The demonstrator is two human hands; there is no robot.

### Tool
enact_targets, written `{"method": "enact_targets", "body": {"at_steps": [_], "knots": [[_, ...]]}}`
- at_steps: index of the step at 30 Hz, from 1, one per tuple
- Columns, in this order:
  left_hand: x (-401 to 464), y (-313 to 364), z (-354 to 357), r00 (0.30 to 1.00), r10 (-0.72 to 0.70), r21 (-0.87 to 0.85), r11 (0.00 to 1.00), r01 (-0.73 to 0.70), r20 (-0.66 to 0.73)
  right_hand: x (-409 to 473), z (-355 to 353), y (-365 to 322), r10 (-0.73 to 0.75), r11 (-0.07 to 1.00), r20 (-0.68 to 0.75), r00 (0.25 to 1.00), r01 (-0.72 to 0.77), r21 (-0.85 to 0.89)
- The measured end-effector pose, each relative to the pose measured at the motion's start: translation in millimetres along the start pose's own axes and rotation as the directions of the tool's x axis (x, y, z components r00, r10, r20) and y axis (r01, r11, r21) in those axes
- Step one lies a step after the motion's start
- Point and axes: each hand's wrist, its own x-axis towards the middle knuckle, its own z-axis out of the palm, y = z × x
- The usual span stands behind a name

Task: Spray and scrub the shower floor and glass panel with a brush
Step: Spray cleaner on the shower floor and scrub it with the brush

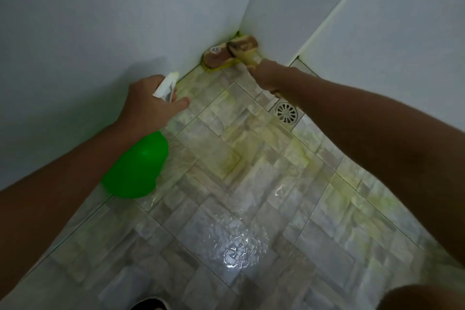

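Observation:
My left hand (148, 106) grips a green spray bottle (137, 166) by its white trigger head, nozzle aimed at the base of the left wall. My right hand (270, 75) holds the handle of a wooden scrub brush (230, 54). The brush head, with yellow-green bristles, presses on the tiled shower floor (226, 184) in the far corner where two walls meet. Greenish cleaner streaks the wet tiles.
A round metal floor drain (286, 112) sits just right of the brush handle. White walls (100, 20) close the corner; a panel with a pale edge strip (339, 7) rises at the right. A dark foot shows at the bottom edge (148, 304).

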Motion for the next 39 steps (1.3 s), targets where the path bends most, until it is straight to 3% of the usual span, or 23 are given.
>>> {"method": "enact_targets", "body": {"at_steps": [3,7,10,15,19,28,31,35,39], "knots": [[1,-1,-5,1.000,-0.019,-0.027,0.999,0.020,0.010,-6,4,16,0.006,0.999,0.041,0.999,-0.005,-0.032],[2,1,-11,0.999,-0.043,-0.047,0.998,0.042,-0.006,-46,9,95,0.120,0.992,0.159,0.980,-0.113,-0.056],[0,5,-9,1.000,-0.029,-0.041,0.999,0.029,-0.006,-54,7,118,0.161,0.981,0.163,0.973,-0.141,-0.130],[-5,5,1,1.000,0.019,-0.015,1.000,-0.019,0.006,-3,1,49,0.038,0.999,0.038,0.999,-0.037,-0.011],[-3,1,4,0.998,0.044,0.005,0.999,-0.044,-0.035,30,0,14,0.044,0.994,-0.004,0.999,-0.044,0.104],[-4,11,4,1.000,0.015,0.020,1.000,-0.015,-0.010,-90,33,77,0.038,0.993,0.241,0.970,-0.011,-0.115],[-3,13,5,1.000,-0.015,0.032,0.999,0.015,0.001,-74,18,61,0.062,0.992,0.190,0.980,-0.040,-0.117],[-5,12,5,0.993,-0.079,0.075,0.995,0.072,0.092,-7,7,8,0.021,1.000,0.045,0.999,-0.022,0.021],[-16,0,2,0.977,-0.187,0.124,0.977,0.174,0.106,-14,17,-7,0.046,0.995,0.047,0.998,-0.050,0.084]]}}
